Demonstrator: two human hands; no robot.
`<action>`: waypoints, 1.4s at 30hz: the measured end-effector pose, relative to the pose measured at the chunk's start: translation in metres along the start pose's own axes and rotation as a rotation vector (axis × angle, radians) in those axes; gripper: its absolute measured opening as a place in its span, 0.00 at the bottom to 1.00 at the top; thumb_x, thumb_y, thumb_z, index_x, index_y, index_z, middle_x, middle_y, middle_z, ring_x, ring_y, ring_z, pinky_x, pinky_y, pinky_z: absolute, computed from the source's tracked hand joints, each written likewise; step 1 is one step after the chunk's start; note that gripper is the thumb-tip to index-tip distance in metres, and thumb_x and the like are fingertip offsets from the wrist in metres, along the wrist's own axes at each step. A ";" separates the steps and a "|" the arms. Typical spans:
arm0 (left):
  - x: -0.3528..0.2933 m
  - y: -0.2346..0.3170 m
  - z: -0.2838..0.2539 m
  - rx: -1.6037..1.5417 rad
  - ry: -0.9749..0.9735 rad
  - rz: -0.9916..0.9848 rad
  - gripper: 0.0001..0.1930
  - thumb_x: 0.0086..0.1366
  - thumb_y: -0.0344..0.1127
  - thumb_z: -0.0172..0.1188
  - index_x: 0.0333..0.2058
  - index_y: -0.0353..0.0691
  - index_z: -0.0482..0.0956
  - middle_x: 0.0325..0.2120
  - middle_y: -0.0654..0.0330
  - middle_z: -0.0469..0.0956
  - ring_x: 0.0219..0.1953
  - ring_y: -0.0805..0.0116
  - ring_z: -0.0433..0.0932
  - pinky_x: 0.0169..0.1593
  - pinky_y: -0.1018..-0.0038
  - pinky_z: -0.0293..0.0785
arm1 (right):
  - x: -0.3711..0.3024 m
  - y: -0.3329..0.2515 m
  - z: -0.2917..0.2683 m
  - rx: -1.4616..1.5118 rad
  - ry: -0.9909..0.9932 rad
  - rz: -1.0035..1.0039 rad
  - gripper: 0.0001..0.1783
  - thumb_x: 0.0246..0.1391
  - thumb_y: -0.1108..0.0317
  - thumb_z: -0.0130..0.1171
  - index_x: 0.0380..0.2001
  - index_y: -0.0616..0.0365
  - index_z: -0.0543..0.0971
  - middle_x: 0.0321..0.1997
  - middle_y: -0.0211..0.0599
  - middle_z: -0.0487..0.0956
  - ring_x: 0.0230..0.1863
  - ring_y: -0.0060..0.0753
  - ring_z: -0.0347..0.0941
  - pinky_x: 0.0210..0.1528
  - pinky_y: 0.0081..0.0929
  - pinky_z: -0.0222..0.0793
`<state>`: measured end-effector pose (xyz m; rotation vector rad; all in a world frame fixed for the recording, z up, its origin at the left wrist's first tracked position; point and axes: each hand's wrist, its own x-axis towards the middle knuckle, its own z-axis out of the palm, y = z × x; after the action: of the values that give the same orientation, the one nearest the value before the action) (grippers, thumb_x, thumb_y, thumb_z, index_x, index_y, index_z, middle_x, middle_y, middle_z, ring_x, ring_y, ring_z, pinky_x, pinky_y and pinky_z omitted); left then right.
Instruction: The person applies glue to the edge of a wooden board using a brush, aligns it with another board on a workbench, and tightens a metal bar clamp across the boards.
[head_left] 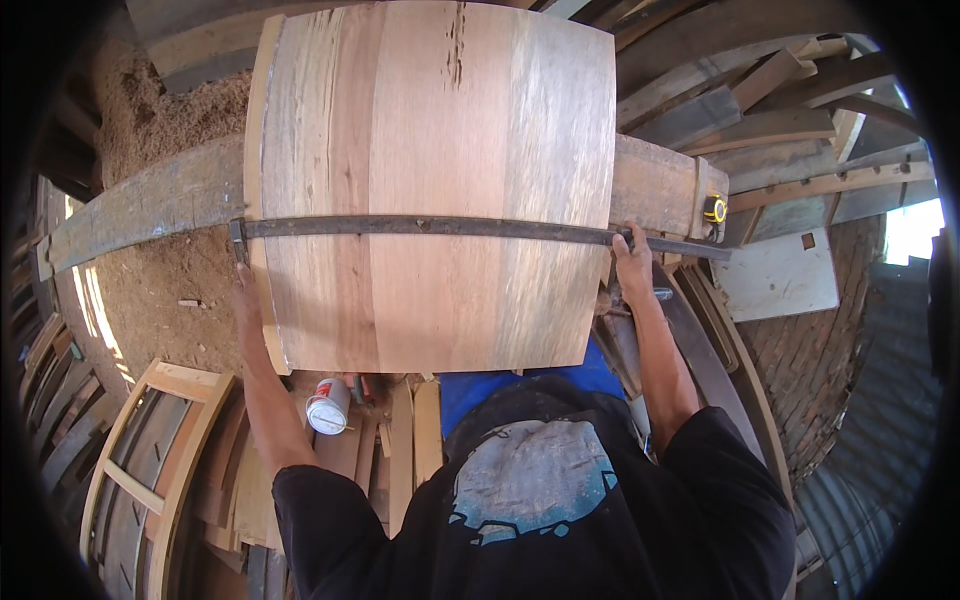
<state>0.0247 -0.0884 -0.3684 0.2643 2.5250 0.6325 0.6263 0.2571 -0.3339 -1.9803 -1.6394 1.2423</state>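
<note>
- Black T-shirt [420, 540] nearest the camera, big grey and blue print on it; both forearms reach up and away from it.
- Wood panel [440, 130] in front of the person: wide, several boards edge to edge, pinkish to grey, dark cracks near the far edge.
- Bar clamp [420, 227] lies across the panel's face, left to right; its right end sticks out past the panel.
- Left hand [243, 290] at the clamp's left end, beside the panel's left edge. Dark and partly hidden; cannot tell how far closed or whether it grips.
- Right hand [632, 268] on the clamp just by the panel's right edge, thumb and finger closed around it, little gap.
- Thick plank [150, 205] runs under the panel, showing both sides.
- Yellow and black tape measure [715, 208] sits at the plank's right end.
- White tub [328, 407] below the panel's near left corner, near loose boards.
- Curved wood frame [185, 383] lower left.
- Sawdust [165, 130] heaped upper left.
- White board [783, 275] with a square hole, right side; corrugated sheet [860, 480] lower right.
</note>
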 end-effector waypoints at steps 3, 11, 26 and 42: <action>0.005 0.000 -0.007 0.084 -0.030 -0.001 0.37 0.70 0.60 0.36 0.50 0.24 0.71 0.44 0.38 0.75 0.48 0.46 0.74 0.51 0.61 0.66 | 0.003 0.000 -0.004 0.015 -0.068 0.036 0.25 0.59 0.68 0.54 0.58 0.64 0.66 0.50 0.42 0.73 0.51 0.32 0.67 0.55 0.25 0.61; 0.009 -0.014 0.004 0.205 0.144 0.203 0.37 0.70 0.61 0.33 0.33 0.26 0.75 0.26 0.37 0.76 0.33 0.37 0.74 0.38 0.52 0.65 | -0.006 -0.021 -0.043 0.048 -0.220 0.023 0.27 0.59 0.67 0.52 0.61 0.63 0.64 0.63 0.49 0.66 0.64 0.37 0.61 0.64 0.28 0.53; 0.000 0.011 0.003 0.319 0.117 0.077 0.33 0.70 0.58 0.33 0.46 0.31 0.74 0.41 0.32 0.74 0.49 0.33 0.70 0.49 0.49 0.67 | -0.011 0.046 -0.092 -1.035 -0.667 -0.348 0.15 0.33 0.79 0.60 0.31 0.59 0.78 0.38 0.49 0.77 0.47 0.55 0.71 0.49 0.44 0.66; 0.000 -0.017 -0.015 -0.092 -0.049 0.049 0.27 0.64 0.56 0.53 0.46 0.35 0.76 0.37 0.53 0.80 0.43 0.57 0.76 0.48 0.64 0.67 | -0.011 0.004 -0.082 -1.317 -0.789 -0.354 0.20 0.42 0.69 0.64 0.43 0.53 0.76 0.44 0.51 0.79 0.49 0.52 0.74 0.52 0.46 0.65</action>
<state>0.0155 -0.1085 -0.3654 0.3048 2.4415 0.7502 0.6905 0.2703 -0.2839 -1.4669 -3.6799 0.8479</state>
